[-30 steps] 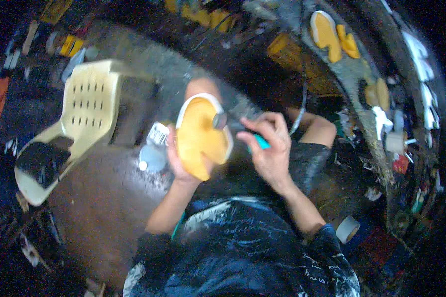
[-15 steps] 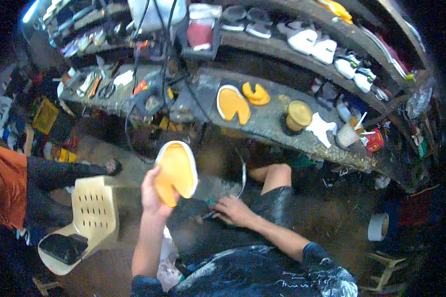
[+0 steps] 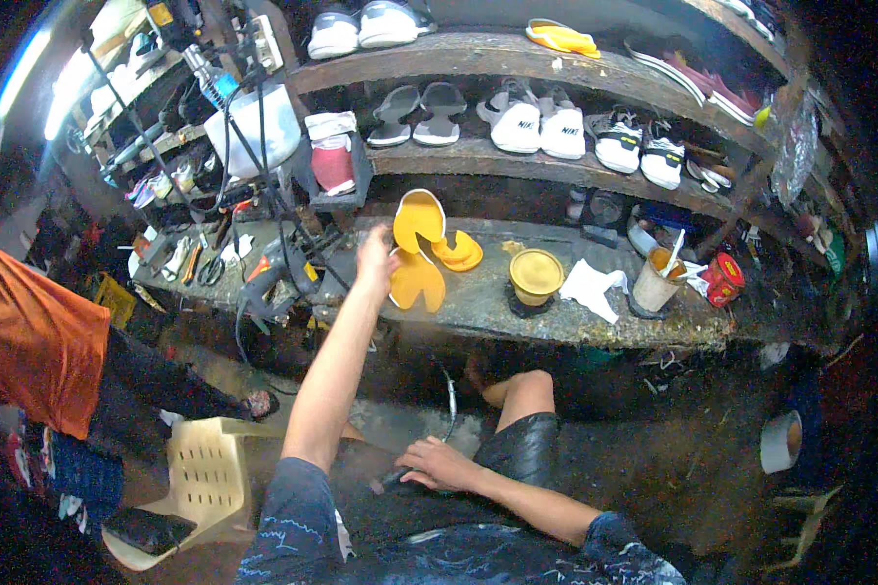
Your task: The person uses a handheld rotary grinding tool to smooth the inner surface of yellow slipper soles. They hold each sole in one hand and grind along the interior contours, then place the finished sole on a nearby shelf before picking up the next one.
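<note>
My left hand (image 3: 375, 259) reaches forward over the workbench, closed on the edge of a yellow notched shoe sole (image 3: 419, 220) with a white rim. The piece is tilted up, its yellow face toward me. Just below it on the bench lies a second yellow notched sole (image 3: 419, 284), partly overlapped by the held one. Touching them on the right are smaller curved yellow pieces (image 3: 458, 253). Down at my lap, my right hand (image 3: 444, 464) has its fingers curled over a dark, slim thing, which I cannot make out.
On the bench (image 3: 478, 317) stand an open yellowish tub (image 3: 536, 276), a white cut-out piece (image 3: 595, 290), a cup with sticks (image 3: 658, 283) and a red can (image 3: 723, 280). Cables (image 3: 273, 185) hang at left. Shelves hold shoes (image 3: 514, 119). A person (image 3: 39, 331) stands beside a plastic chair (image 3: 205, 468).
My left hand has carried the yellow sole from above my lap forward to the bench, beside the other yellow pieces. My right hand stays low at my lap. The view has tilted up.
</note>
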### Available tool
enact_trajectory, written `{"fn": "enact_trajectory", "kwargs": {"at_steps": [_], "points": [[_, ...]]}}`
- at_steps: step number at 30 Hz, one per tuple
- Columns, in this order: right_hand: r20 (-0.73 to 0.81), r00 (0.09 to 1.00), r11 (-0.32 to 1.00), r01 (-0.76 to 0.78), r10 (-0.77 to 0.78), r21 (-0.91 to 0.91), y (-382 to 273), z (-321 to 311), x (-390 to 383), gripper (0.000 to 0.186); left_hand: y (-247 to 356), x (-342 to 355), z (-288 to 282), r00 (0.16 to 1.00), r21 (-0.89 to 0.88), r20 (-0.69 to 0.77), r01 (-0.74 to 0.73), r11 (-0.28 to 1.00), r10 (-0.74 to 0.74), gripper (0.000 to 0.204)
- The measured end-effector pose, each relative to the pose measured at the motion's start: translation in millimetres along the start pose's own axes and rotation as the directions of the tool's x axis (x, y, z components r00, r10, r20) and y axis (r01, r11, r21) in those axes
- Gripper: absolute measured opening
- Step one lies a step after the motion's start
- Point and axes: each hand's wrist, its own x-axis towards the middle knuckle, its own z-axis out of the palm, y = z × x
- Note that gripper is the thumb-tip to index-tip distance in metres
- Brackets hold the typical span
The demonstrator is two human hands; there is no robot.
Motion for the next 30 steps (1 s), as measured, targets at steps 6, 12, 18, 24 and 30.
{"fn": "enact_trajectory", "kwargs": {"at_steps": [6,12,18,24,30], "points": [[-0.004,1.0,1.0,0.014,-0.014,0.026,-2.5,-0.5,-0.1,0.036,-48.1,-8.8,-17.2,0.939,1.0,-0.013,0.01,0.011,0.343,0.066],[0.019,1.0,1.0,0.02,-0.02,-0.021,-7.7,-5.1,0.7,0.035,-5.7,-4.7,-25.8,0.99,0.441,-0.024,0.133,0.887,-0.137,0.036],[0.008,0.998,0.997,0.069,-0.068,-0.044,-15.3,-13.8,3.9,0.034,39.5,-111.0,-100.0,0.965,-0.136,0.26,0.02,0.99,0.017,0.039],[-0.037,0.999,0.999,0.021,-0.02,0.033,-31.6,-33.7,7.1,0.037,26.5,-233.5,-213.5,0.982,-0.602,0.149,-0.002,0.799,0.115,0.064],[-0.061,0.998,0.999,-0.008,0.011,0.049,-55.6,-42.4,22.5,0.046,-40.8,-312.7,-292.1,0.978,-0.786,0.194,0.107,0.609,0.078,0.076]]}}
